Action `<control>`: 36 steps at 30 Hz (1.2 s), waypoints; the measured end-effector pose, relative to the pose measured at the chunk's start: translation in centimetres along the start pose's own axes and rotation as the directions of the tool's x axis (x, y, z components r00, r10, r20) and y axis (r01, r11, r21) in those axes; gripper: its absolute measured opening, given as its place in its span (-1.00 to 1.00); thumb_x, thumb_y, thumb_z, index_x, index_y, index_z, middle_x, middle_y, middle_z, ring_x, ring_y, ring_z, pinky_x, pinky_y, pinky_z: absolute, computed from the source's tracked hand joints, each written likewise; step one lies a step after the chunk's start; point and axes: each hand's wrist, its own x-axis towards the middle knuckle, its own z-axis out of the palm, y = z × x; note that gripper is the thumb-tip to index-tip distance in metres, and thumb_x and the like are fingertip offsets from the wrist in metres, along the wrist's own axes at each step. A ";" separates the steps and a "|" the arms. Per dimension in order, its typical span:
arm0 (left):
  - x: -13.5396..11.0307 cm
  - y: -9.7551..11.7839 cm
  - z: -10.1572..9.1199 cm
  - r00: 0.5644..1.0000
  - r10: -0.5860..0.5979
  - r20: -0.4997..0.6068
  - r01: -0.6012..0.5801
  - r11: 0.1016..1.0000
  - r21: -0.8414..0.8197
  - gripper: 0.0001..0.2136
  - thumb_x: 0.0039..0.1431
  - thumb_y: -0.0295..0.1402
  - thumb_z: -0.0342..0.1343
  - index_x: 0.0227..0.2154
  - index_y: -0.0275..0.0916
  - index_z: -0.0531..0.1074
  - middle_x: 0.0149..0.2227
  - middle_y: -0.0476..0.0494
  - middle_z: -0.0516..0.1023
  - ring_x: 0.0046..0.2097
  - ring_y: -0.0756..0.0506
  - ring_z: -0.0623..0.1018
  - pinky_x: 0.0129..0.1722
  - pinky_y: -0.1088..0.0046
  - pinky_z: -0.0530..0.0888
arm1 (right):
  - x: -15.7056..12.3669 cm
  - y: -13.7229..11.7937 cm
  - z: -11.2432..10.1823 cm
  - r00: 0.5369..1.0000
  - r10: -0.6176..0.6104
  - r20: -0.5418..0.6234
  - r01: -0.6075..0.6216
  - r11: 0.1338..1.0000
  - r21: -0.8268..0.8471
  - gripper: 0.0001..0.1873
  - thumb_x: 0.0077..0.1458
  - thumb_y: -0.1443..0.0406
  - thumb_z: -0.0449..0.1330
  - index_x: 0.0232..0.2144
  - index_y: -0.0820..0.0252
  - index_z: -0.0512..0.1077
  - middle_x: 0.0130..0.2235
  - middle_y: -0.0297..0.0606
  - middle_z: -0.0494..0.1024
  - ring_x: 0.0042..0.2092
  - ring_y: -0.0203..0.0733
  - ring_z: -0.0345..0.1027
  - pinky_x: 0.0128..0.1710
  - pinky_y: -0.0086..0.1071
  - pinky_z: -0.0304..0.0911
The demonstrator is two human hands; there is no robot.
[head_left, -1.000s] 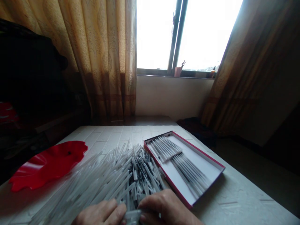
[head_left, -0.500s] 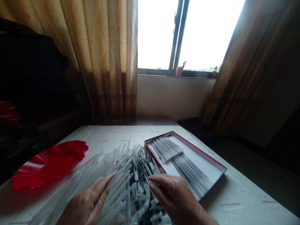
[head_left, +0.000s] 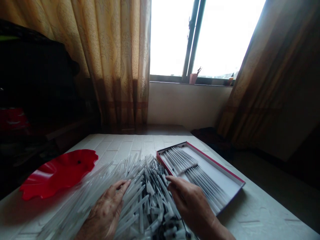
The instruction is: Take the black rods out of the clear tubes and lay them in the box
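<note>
A large loose heap of clear plastic tubes (head_left: 147, 186), many with thin black rods inside, lies across the near part of the table. My left hand (head_left: 106, 208) rests on the heap with its fingers apart, holding nothing. My right hand (head_left: 190, 203) reaches over the heap's right side, its fingertips among the tubes next to the box. Whether those fingers hold a tube I cannot tell. Just beyond it stands a shallow white box with a red rim (head_left: 212, 160), holding neat parallel rows of tubes (head_left: 180, 160).
A wavy red plastic dish (head_left: 58, 173) lies left of the heap on the white table (head_left: 262, 213). Behind the table are a wall, a bright window (head_left: 170, 40) and tan curtains (head_left: 117, 66). A dark bulky shape (head_left: 32, 66) fills the left background.
My hands have moved apart from their low position together at the heap's near edge and now lie further up on it. The view has shifted slightly.
</note>
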 end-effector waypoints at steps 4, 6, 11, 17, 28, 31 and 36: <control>0.0 -0.3 -0.4 1.000 0.008 -0.007 -0.008 1.000 -0.025 -0.56 0.33 -0.44 -0.11 0.22 0.00 0.29 0.06 -0.04 0.60 0.01 -0.08 0.63 0.00 0.45 0.56 | 0.1 4.0 -2.2 0.993 0.117 -0.010 -0.117 0.986 -0.115 -0.66 0.24 0.29 0.02 -0.10 0.12 0.57 -0.15 -0.14 0.70 -0.15 -0.04 0.60 -0.18 -0.26 0.46; -0.2 -0.6 -0.3 1.000 -0.007 -0.004 0.007 0.999 -0.039 -0.61 0.37 -0.35 -0.10 0.21 -0.01 0.31 0.07 -0.05 0.59 0.02 -0.09 0.62 0.02 0.45 0.55 | 0.2 6.1 -3.2 0.976 0.218 -0.024 -0.217 0.948 -0.231 -0.66 0.24 0.25 0.04 -0.10 0.10 0.58 -0.14 -0.14 0.70 -0.15 -0.01 0.60 -0.19 -0.26 0.44; -0.7 -1.2 0.1 0.999 -0.045 0.001 0.044 0.997 -0.065 -0.64 0.40 -0.15 -0.10 0.18 -0.03 0.34 0.08 -0.07 0.57 0.04 -0.10 0.61 0.04 0.42 0.54 | 0.4 7.6 -4.7 0.895 0.439 0.075 -0.347 0.793 -0.501 -0.70 0.22 0.20 0.08 -0.18 -0.01 0.62 -0.16 -0.19 0.71 -0.21 0.03 0.60 -0.33 -0.28 0.36; -0.6 -1.2 -0.5 0.998 -0.056 -0.006 0.056 0.996 -0.069 -0.66 0.40 -0.15 -0.08 0.15 -0.01 0.35 0.05 -0.06 0.58 0.03 -0.10 0.61 0.02 0.41 0.55 | 0.5 5.2 -4.8 0.818 0.551 0.166 -0.364 0.719 -0.591 -0.80 0.16 0.26 0.18 -0.38 -0.01 0.63 -0.30 -0.19 0.72 -0.24 0.07 0.60 -0.40 -0.29 0.26; -0.2 -0.9 -0.7 1.000 -0.020 0.022 0.022 0.994 -0.103 -0.69 0.39 -0.17 -0.07 0.11 0.01 0.40 0.07 -0.03 0.57 0.03 -0.07 0.62 -0.01 0.50 0.55 | 0.5 3.4 -3.6 0.770 0.598 0.223 -0.315 0.660 -0.682 -0.79 0.16 0.45 0.14 -0.29 0.24 0.59 -0.20 0.04 0.68 -0.17 0.16 0.58 -0.32 -0.22 0.31; -0.1 -0.8 -0.8 1.000 -0.006 0.027 0.008 0.995 -0.098 -0.69 0.40 -0.18 -0.09 0.11 0.01 0.39 0.07 -0.03 0.56 0.04 -0.05 0.61 0.00 0.51 0.54 | 0.7 3.3 -3.3 0.754 0.617 0.227 -0.324 0.649 -0.688 -0.78 0.16 0.46 0.13 -0.28 0.29 0.59 -0.22 0.07 0.68 -0.16 0.18 0.59 -0.32 -0.22 0.31; 0.1 -0.7 -1.1 1.000 0.016 -0.002 -0.016 0.995 -0.098 -0.70 0.42 -0.17 -0.10 0.09 0.00 0.39 0.05 -0.03 0.56 0.03 -0.02 0.60 0.02 0.54 0.52 | 0.9 3.2 -3.1 0.758 0.615 0.217 -0.342 0.658 -0.671 -0.80 0.16 0.43 0.13 -0.33 0.27 0.58 -0.23 0.06 0.69 -0.15 0.18 0.59 -0.31 -0.23 0.29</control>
